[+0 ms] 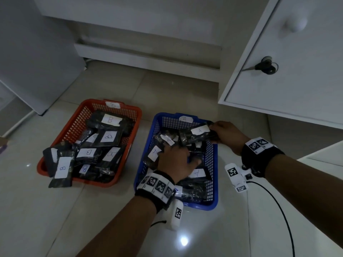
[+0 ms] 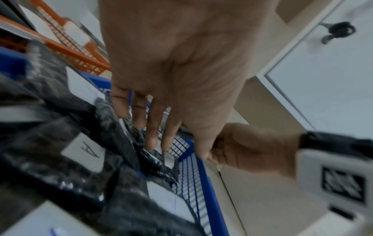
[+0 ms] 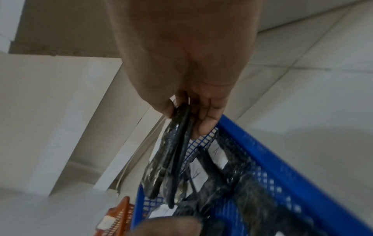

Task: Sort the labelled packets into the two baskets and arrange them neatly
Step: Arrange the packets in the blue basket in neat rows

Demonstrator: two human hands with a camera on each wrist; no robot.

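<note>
Two mesh baskets sit on the tiled floor: a red basket (image 1: 55,160) holding several black packets with white B labels (image 1: 109,120), and a blue basket (image 1: 213,158) holding packets labelled A. My right hand (image 1: 225,131) pinches the end of a black packet (image 1: 196,136) marked A above the blue basket's far right corner; the right wrist view shows thumb and fingers (image 3: 206,126) clamped on its edge (image 3: 175,140). My left hand (image 1: 176,160) reaches into the blue basket with fingers (image 2: 153,127) straight, spread over the packets (image 2: 84,150) there.
A white cabinet door (image 1: 297,71) with a key in its lock hangs open at the right. A white drawer front lies behind the baskets. One B packet (image 1: 62,173) overhangs the red basket's near left corner. A black cable (image 1: 274,206) trails on the floor at the right.
</note>
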